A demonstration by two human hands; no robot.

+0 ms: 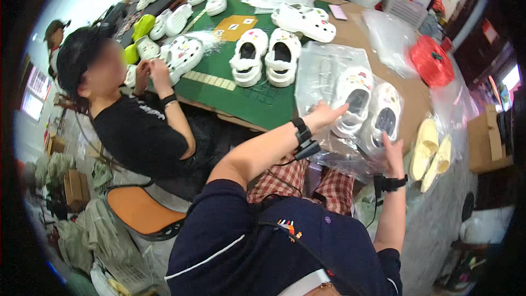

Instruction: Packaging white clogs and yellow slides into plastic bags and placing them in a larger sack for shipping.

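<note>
Two white clogs with coloured charms, the left clog and the right clog, lie side by side in front of me at the table's near right. Clear plastic bag film wraps round the right clog, and loose film hangs below both heels. My left hand lies along the left clog's side near its heel, thumb stretched out and some fingers hidden. At the right clog's heel, my right hand has its thumb up and its fingers closed on the bag film. Another flat bag lies beside the left clog.
Another pair of white clogs stands on the green mat, with more clogs behind. At my left a co-worker sits over clogs. Right of me are a red twine roll, yellow slippers and a cardboard box.
</note>
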